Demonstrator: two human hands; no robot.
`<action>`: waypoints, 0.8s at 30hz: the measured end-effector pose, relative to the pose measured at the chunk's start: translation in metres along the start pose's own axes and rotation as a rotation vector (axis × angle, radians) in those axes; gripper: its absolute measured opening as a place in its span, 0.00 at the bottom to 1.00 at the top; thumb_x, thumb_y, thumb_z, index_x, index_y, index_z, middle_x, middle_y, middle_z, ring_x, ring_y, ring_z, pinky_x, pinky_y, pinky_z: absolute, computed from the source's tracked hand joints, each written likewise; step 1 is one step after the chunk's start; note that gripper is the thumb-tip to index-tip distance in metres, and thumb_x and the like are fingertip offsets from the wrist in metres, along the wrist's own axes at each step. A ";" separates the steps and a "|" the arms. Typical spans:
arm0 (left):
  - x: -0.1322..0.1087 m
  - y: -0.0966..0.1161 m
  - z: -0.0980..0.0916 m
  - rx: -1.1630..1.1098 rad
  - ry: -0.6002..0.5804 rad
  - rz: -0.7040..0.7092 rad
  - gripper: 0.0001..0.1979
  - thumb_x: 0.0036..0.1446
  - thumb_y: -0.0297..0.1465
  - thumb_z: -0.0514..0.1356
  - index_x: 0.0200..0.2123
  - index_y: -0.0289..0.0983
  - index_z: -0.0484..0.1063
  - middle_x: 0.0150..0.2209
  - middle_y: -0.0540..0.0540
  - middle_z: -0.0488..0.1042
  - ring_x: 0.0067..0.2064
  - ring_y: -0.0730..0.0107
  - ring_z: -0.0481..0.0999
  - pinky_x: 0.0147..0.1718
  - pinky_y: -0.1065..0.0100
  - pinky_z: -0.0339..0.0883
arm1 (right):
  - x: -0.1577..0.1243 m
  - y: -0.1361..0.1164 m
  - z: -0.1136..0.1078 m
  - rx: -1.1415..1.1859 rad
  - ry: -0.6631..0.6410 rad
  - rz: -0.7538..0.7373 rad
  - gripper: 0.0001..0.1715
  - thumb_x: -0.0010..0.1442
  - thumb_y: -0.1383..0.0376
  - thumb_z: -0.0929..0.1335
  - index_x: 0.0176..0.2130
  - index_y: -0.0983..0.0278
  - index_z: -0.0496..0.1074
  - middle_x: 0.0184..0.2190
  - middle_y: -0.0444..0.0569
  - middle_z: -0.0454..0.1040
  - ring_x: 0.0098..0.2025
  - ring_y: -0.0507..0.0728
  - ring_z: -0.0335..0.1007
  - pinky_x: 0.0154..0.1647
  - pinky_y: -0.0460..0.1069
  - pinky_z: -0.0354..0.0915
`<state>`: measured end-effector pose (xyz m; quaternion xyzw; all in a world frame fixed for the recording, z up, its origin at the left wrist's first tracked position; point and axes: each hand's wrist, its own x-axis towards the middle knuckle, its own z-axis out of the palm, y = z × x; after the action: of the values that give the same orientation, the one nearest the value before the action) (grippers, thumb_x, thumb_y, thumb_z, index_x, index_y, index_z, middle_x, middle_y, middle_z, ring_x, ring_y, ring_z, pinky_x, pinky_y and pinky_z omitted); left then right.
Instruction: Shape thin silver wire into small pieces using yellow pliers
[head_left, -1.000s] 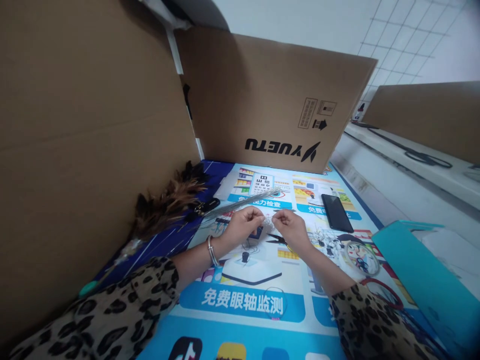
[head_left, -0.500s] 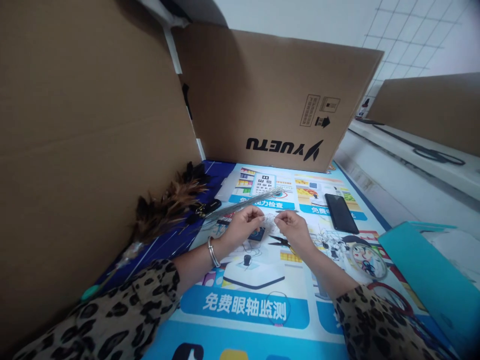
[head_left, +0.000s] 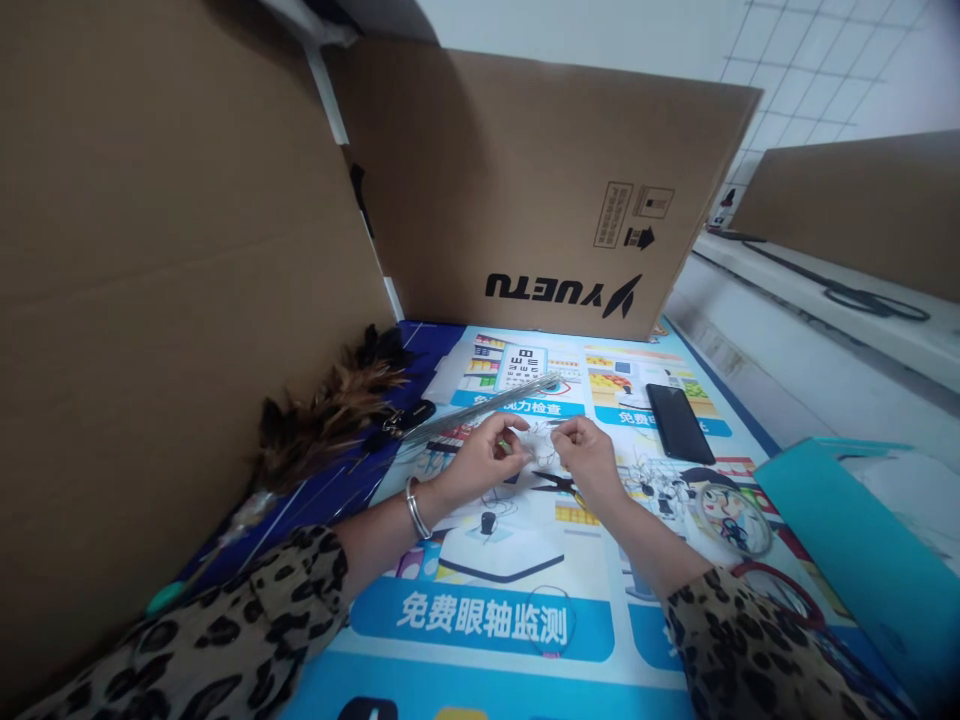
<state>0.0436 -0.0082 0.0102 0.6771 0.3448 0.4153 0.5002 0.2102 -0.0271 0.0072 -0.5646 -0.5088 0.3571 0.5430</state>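
Left hand, fingertips parted; right hand seemingly pinching fine strands between them. Pliers lie nearer the right.

A brown feather duster lies beside a tall cardboard panel; a black phone rests near the turquoise box.

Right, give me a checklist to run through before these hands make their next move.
1. Left hand pinched shut: not ok; a gap shows between thumb and forefinger.
2. Right hand pinched: ok; fingertips drawn together.
3. Fine strand in its grip: cannot tell; too small to make out.
4. Pliers closed: not ok; jaws parted, pointing left.
5. Phone out of the way: ok; lies flat, beyond the right hand.
6. Tangle clear of the right forearm: cannot tell.
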 end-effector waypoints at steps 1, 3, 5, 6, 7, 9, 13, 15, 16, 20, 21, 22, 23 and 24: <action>-0.001 0.001 0.001 0.001 -0.017 0.001 0.18 0.46 0.29 0.60 0.43 0.36 0.63 0.27 0.50 0.67 0.28 0.75 0.67 0.25 0.75 0.61 | 0.000 0.001 0.000 -0.019 0.005 -0.005 0.08 0.47 0.60 0.65 0.26 0.63 0.64 0.14 0.37 0.62 0.16 0.47 0.55 0.17 0.43 0.54; -0.001 0.001 0.001 0.022 -0.019 0.011 0.19 0.46 0.29 0.60 0.43 0.36 0.63 0.27 0.50 0.67 0.28 0.75 0.68 0.25 0.74 0.61 | 0.001 0.003 0.001 -0.068 0.021 -0.020 0.07 0.47 0.61 0.65 0.26 0.62 0.65 0.15 0.38 0.63 0.17 0.48 0.56 0.18 0.44 0.54; -0.001 0.002 0.001 0.058 0.000 0.025 0.18 0.46 0.29 0.61 0.42 0.36 0.64 0.27 0.50 0.67 0.28 0.75 0.68 0.26 0.74 0.62 | 0.001 0.005 0.001 -0.114 0.037 -0.037 0.06 0.47 0.61 0.65 0.25 0.62 0.65 0.16 0.39 0.63 0.18 0.48 0.58 0.19 0.44 0.55; -0.001 0.002 0.001 0.077 0.006 0.031 0.17 0.46 0.29 0.61 0.41 0.36 0.64 0.27 0.50 0.67 0.27 0.75 0.68 0.26 0.74 0.62 | 0.001 0.006 0.002 -0.132 0.042 -0.046 0.06 0.47 0.62 0.64 0.25 0.62 0.65 0.16 0.39 0.63 0.18 0.48 0.58 0.20 0.44 0.56; -0.001 0.002 0.001 0.097 0.009 0.037 0.17 0.46 0.30 0.61 0.41 0.36 0.64 0.27 0.50 0.67 0.27 0.75 0.68 0.26 0.73 0.62 | 0.000 0.008 0.002 -0.145 0.046 -0.053 0.05 0.47 0.62 0.64 0.25 0.62 0.65 0.16 0.38 0.63 0.19 0.48 0.58 0.20 0.44 0.56; -0.001 0.001 0.000 0.138 0.018 0.054 0.17 0.46 0.30 0.61 0.40 0.35 0.64 0.27 0.50 0.68 0.27 0.75 0.68 0.25 0.73 0.62 | -0.001 0.010 0.002 -0.164 0.057 -0.068 0.05 0.47 0.63 0.64 0.24 0.62 0.65 0.16 0.39 0.63 0.19 0.48 0.58 0.20 0.44 0.56; -0.002 0.000 0.001 0.206 0.041 0.110 0.15 0.45 0.29 0.62 0.39 0.35 0.66 0.30 0.48 0.69 0.28 0.75 0.68 0.27 0.73 0.63 | -0.003 0.013 0.003 -0.180 0.085 -0.082 0.05 0.47 0.63 0.63 0.24 0.62 0.65 0.16 0.39 0.64 0.19 0.49 0.58 0.20 0.44 0.56; -0.003 -0.001 0.002 0.232 0.050 0.134 0.15 0.45 0.29 0.62 0.39 0.35 0.66 0.31 0.48 0.69 0.29 0.75 0.68 0.28 0.73 0.63 | -0.004 0.012 0.002 -0.185 0.090 -0.083 0.05 0.47 0.63 0.63 0.24 0.62 0.66 0.16 0.39 0.64 0.19 0.49 0.58 0.21 0.44 0.56; -0.003 -0.002 0.002 0.246 0.056 0.143 0.14 0.45 0.30 0.62 0.38 0.35 0.66 0.31 0.48 0.69 0.29 0.75 0.68 0.28 0.72 0.63 | -0.005 0.012 0.002 -0.188 0.091 -0.085 0.05 0.47 0.63 0.63 0.25 0.62 0.66 0.16 0.39 0.64 0.19 0.49 0.59 0.21 0.44 0.56; -0.004 -0.004 0.001 0.298 0.091 0.154 0.13 0.45 0.31 0.62 0.36 0.35 0.67 0.32 0.48 0.70 0.30 0.75 0.68 0.29 0.72 0.63 | -0.007 0.007 0.002 -0.191 0.093 -0.079 0.05 0.47 0.63 0.63 0.24 0.62 0.66 0.17 0.39 0.65 0.20 0.49 0.60 0.22 0.44 0.57; -0.004 -0.005 0.001 0.306 0.100 0.155 0.12 0.45 0.32 0.62 0.35 0.35 0.68 0.32 0.48 0.70 0.29 0.75 0.67 0.29 0.73 0.63 | -0.007 0.006 0.002 -0.183 0.096 -0.070 0.05 0.47 0.63 0.63 0.24 0.62 0.65 0.17 0.39 0.65 0.20 0.49 0.59 0.22 0.44 0.56; -0.004 -0.005 0.001 0.314 0.107 0.157 0.11 0.46 0.32 0.62 0.34 0.35 0.68 0.32 0.48 0.70 0.29 0.75 0.67 0.28 0.73 0.63 | -0.008 0.005 0.002 -0.170 0.099 -0.061 0.05 0.47 0.63 0.64 0.24 0.62 0.65 0.16 0.39 0.65 0.19 0.49 0.59 0.21 0.44 0.56; -0.004 -0.005 0.001 0.323 0.114 0.161 0.11 0.46 0.32 0.62 0.33 0.35 0.68 0.32 0.48 0.71 0.29 0.75 0.67 0.28 0.73 0.63 | -0.008 0.004 0.003 -0.152 0.099 -0.052 0.05 0.47 0.63 0.64 0.24 0.62 0.65 0.16 0.39 0.64 0.19 0.49 0.59 0.21 0.44 0.56; -0.004 -0.006 0.001 0.335 0.120 0.166 0.10 0.46 0.32 0.62 0.33 0.35 0.69 0.30 0.48 0.71 0.28 0.76 0.67 0.27 0.73 0.62 | -0.009 0.002 0.003 -0.132 0.099 -0.044 0.05 0.47 0.62 0.64 0.24 0.62 0.65 0.16 0.39 0.64 0.19 0.49 0.58 0.21 0.44 0.56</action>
<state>0.0429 -0.0111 0.0037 0.7508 0.3814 0.4317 0.3231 0.2059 -0.0344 0.0031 -0.6049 -0.5161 0.2822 0.5368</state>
